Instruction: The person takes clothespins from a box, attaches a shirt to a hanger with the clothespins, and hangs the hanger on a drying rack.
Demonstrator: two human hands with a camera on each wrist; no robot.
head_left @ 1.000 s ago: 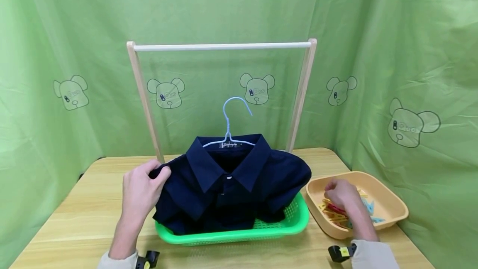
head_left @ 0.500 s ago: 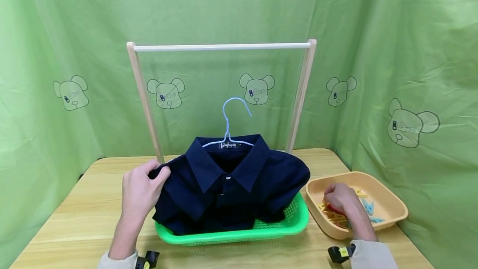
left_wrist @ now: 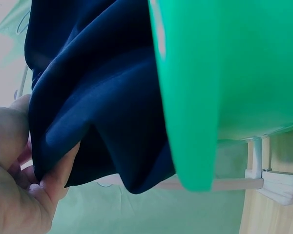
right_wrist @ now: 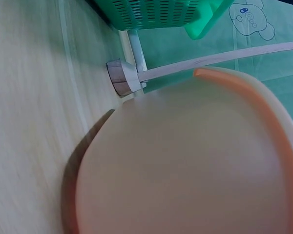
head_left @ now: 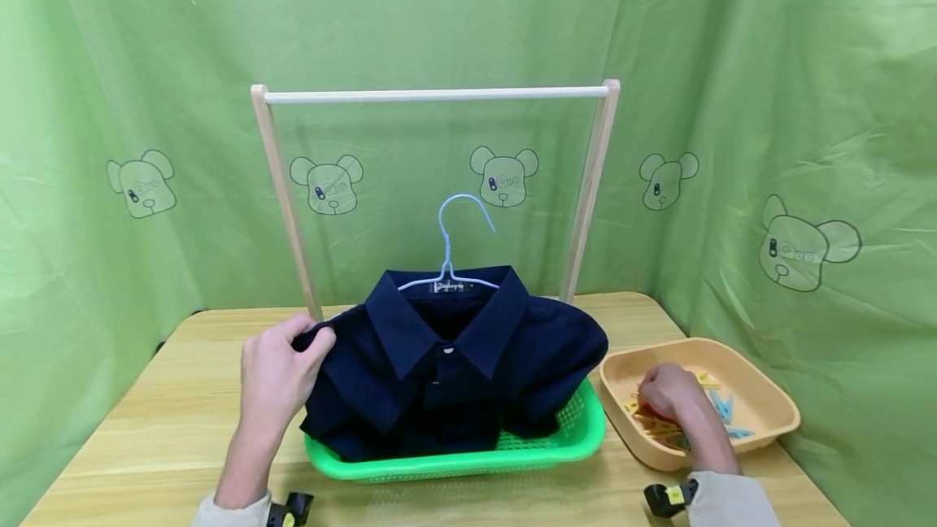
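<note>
A dark navy shirt (head_left: 468, 364) sits on a pale blue wire hanger (head_left: 447, 254), its collar upright and its lower part gathered in a green basket (head_left: 468, 466). My left hand (head_left: 274, 368) pinches the shirt's left shoulder between thumb and fingers; the left wrist view shows the dark cloth (left_wrist: 102, 97) folding over them. On the right, my right hand (head_left: 672, 393) reaches down into an orange basin (head_left: 761, 381), over yellow, red and blue clothespins (head_left: 721, 407). Its fingertips are hidden among them, and I cannot tell whether they hold one. Only the basin's outer wall (right_wrist: 185, 161) fills the right wrist view.
Behind the basket stands a wooden rack with a white crossbar (head_left: 439, 94), higher than the hanger's hook. Its foot (right_wrist: 123, 78) shows beyond the basin in the right wrist view. A green curtain (head_left: 183, 39) surrounds the wooden table (head_left: 176, 413).
My right hand has sunk slightly lower into the basin among the clothespins. The left hand keeps its hold on the shirt's shoulder, and the shirt and hanger stay in place.
</note>
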